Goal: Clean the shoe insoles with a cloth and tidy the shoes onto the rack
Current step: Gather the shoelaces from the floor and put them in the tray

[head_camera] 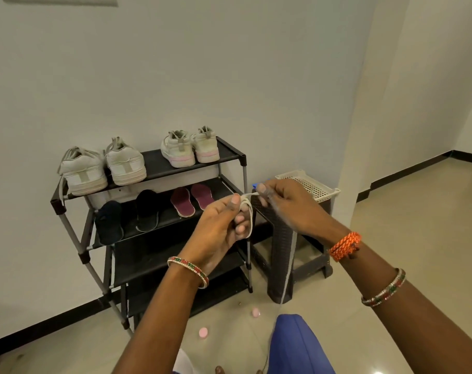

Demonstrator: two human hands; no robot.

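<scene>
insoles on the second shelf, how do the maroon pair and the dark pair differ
The maroon insoles show a pale rim, while the dark insoles are black or navy with little visible edging. The maroon insoles lie close together toward the right end of the rack; the dark insoles sit further left with a wider gap between them. Both pairs lie flat on the same shelf, below the white sneakers.

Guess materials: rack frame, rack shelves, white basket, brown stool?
Rack frame: likely metal tubes, grey sheen, dark plastic joints.
Rack shelves: apparently matte black fabric.
White basket: plastic, moulded perforated grid.
Brown stool: probably plastic, moulded wicker-look texture.
</scene>
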